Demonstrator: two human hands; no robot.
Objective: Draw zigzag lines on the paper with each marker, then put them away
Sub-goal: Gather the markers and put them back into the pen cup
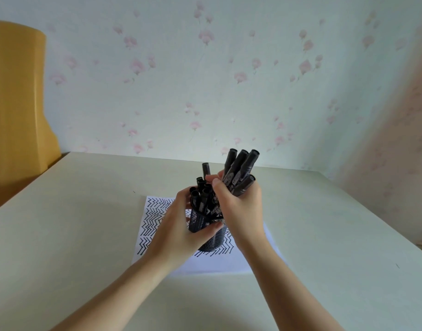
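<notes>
Both forearms reach in from the bottom edge and meet over the paper (pixel 155 223). Left hand (pixel 181 225) wraps the black mesh pen holder (pixel 211 241) from the left, fingers curled round its wall, thumb near the rim. Right hand (pixel 238 206) is fisted around a bundle of black markers (pixel 241 168), caps sticking up and tilted right, above the holder's mouth. More capped markers (pixel 201 192) stand inside the holder. Holder sits on the paper, paper lies on the pale table (pixel 85 211), zigzag rows covering most of the sheet. Right side of the sheet hidden by the right wrist; lower ends of the held markers hidden in the fist. Exact marker count hard to tell. Print on the barrels unreadable. Floral wallpaper (pixel 205 80) behind.
</notes>
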